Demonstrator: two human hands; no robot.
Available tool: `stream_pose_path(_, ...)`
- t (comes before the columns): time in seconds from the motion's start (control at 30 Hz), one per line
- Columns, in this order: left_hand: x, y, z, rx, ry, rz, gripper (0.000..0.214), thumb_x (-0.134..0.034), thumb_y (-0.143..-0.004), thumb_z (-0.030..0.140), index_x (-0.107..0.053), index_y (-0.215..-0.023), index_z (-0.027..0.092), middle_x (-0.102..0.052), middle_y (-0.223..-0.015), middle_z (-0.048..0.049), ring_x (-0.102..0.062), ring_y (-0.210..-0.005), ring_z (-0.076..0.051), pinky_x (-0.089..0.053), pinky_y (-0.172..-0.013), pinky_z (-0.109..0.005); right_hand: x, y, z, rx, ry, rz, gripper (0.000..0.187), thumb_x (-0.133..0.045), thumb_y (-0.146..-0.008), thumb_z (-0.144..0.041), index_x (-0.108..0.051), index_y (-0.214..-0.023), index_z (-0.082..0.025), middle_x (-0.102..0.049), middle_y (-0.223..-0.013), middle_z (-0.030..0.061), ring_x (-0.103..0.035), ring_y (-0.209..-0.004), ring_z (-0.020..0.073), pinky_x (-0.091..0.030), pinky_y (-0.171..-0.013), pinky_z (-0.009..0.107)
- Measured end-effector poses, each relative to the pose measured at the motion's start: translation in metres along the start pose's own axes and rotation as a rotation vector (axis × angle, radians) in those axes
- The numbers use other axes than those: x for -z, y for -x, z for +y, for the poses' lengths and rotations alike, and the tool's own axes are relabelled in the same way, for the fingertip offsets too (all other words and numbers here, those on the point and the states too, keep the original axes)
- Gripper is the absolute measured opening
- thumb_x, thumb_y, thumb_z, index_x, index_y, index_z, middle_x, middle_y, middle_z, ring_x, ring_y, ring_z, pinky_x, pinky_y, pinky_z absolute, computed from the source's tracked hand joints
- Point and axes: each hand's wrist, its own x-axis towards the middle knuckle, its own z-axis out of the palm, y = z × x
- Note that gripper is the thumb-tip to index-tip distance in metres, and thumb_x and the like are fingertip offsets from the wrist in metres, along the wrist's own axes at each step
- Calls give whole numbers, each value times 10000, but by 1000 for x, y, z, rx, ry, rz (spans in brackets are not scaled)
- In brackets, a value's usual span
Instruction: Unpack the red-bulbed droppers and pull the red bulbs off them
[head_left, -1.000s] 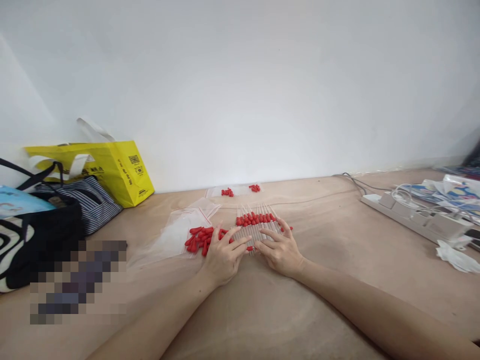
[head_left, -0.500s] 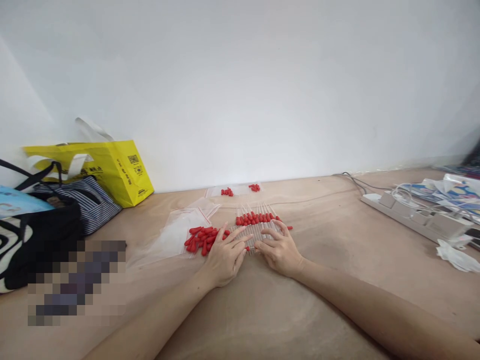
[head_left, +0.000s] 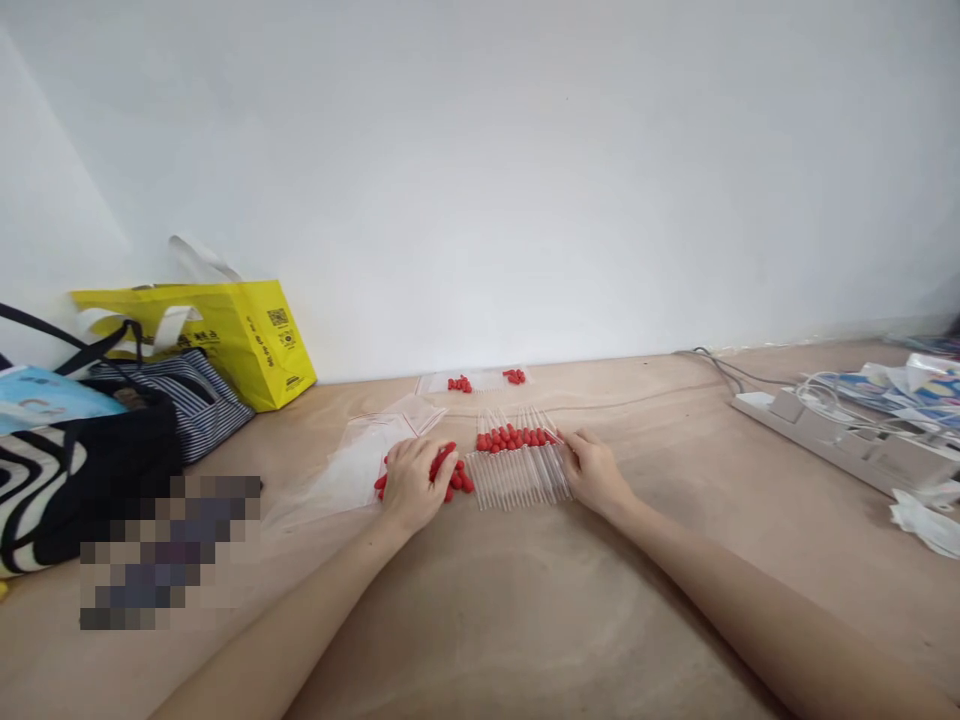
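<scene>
My left hand (head_left: 416, 487) is over a heap of red rubber bulbs (head_left: 459, 480), with one bulb (head_left: 442, 460) between its thumb and fingers. In the middle of the table lies a row of clear thin tubes (head_left: 517, 480), side by side. Just beyond them is a row of droppers (head_left: 510, 438), tubes with red bulbs fitted on their near ends. My right hand (head_left: 596, 472) is at the right end of these rows, fingers closed on a dropper whose bulb shows by the fingertips. The fingers partly hide that dropper.
Clear zip bags (head_left: 375, 440) lie left of the heap. Another bag (head_left: 487, 380) with red bulbs and tubes is by the wall. A yellow bag (head_left: 262, 350) and a black bag (head_left: 112, 470) stand left. A power strip (head_left: 817, 430) with cables lies right.
My hands have parted from the tubes' near ends. The left has moved left onto the bulb heap; the right has moved to the right end of the rows. The view has shifted slightly.
</scene>
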Motion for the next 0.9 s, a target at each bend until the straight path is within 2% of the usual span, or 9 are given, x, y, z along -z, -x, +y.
stream_pose_path(0.1, -2, -17, -9, 140, -73, -77, 162, -457, -769, 334, -521, -841, 204, -633, -721, -19, -571, -749, -203, -334, -804, -419, 4, -3, 2, -110, -20, -91, 234, -390, -779, -138, -592, -891, -169, -592, -722, 38, -558, -663, 145, -418, -594, 226)
stream_pose_path(0.17, -7, -30, -13, 190, -131, -150, 127, -467, -740, 328, -517, -758, 213, -631, -637, -5, -575, -721, -215, -310, -812, -458, 3, -2, 1, -120, 10, -117, 214, -391, -771, -115, -588, -843, -158, -599, -748, 51, -566, -690, 152, -421, -608, 230)
stream_pose_path(0.3, -20, -52, -17, 251, -200, -199, 78, -499, -667, 266, -527, -632, 203, -605, -524, -21, -578, -651, -250, -288, -778, -518, -10, 2, -1, -13, 151, -83, 250, -370, -744, -38, -585, -826, -136, -575, -821, 95, -555, -701, 160, -424, -619, 246)
stream_pose_path(0.43, -33, -60, -20, 292, -246, -241, 85, -545, -597, 216, -542, -516, 191, -565, -443, -35, -574, -577, -256, -294, -736, -528, -21, 4, -4, 111, 247, -32, 245, -370, -726, -12, -572, -792, -134, -545, -814, 104, -530, -688, 161, -425, -596, 245)
stream_pose_path(0.6, -32, -61, -18, 308, -246, -235, 269, -552, -638, 353, -534, -430, 183, -563, -449, -51, -578, -621, -273, -302, -736, -542, -20, 6, -13, 136, 236, -60, 191, -396, -744, -63, -544, -659, -150, -525, -742, 87, -502, -690, 167, -424, -614, 257)
stream_pose_path(0.7, -19, -53, -14, 287, -235, -167, 309, -473, -718, 420, -572, -532, 194, -638, -651, -57, -567, -790, -284, -280, -812, -540, -13, 3, -17, 42, 148, -142, 225, -377, -807, -147, -570, -691, -150, -535, -757, 77, -519, -753, 164, -418, -691, 257)
stream_pose_path(0.77, -8, -40, -11, 246, -223, -103, 276, -440, -759, 404, -586, -643, 201, -644, -788, -48, -540, -887, -259, -258, -878, -503, -6, -2, -13, -55, 101, -172, 221, -384, -818, -189, -594, -762, -154, -554, -808, 78, -530, -802, 163, -405, -738, 256)
stream_pose_path(0.83, 3, -21, -7, 136, -178, -6, 215, -450, -772, 358, -581, -708, 200, -629, -812, -40, -526, -901, -227, -259, -909, -458, 0, -13, -2, -224, 77, -186, 183, -426, -792, -198, -604, -818, -159, -575, -863, 78, -539, -831, 165, -394, -755, 253)
stream_pose_path(0.9, 12, 1, -2, -34, -99, 28, 186, -464, -777, 327, -569, -695, 197, -612, -761, -29, -529, -822, -203, -283, -896, -440, 4, -26, 14, -483, 50, -222, 154, -476, -749, -184, -601, -835, -159, -596, -889, 74, -550, -847, 165, -396, -743, 242)
